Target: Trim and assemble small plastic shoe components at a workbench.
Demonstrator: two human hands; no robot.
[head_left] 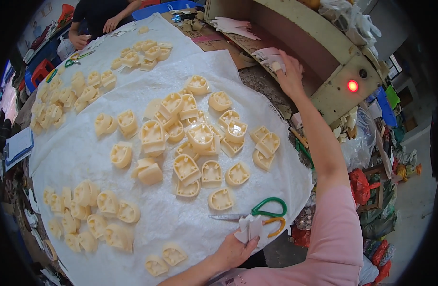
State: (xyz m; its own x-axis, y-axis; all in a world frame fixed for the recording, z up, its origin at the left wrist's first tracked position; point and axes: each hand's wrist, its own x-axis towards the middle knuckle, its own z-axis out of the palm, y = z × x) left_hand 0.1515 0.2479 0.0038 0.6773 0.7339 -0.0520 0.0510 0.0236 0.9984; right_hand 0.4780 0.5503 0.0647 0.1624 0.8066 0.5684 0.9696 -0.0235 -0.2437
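Note:
My left hand (234, 251) is closed around a few small white flat pieces (250, 228) with pointed, strip-like ends. They overlap a pair of scissors (268, 208) with one green and one orange handle, lying on the white sheet. My right hand (290, 75) reaches to the far right, its fingers apart over a pile of white and pinkish cut pieces (265, 53) at the opening of a cream metal box (333, 40). One fingertip there has a pale cover. Between my hands spread many cream, hollow, rounded moulded parts (200, 136), some stacked.
More cream parts lie in groups at the left (88, 209) and far side (147, 52) of the sheet (181, 238). A red light (352, 86) glows on the box. Across the table a person in dark clothing (102, 16) works near other green-handled scissors (72, 62). Bags crowd the right.

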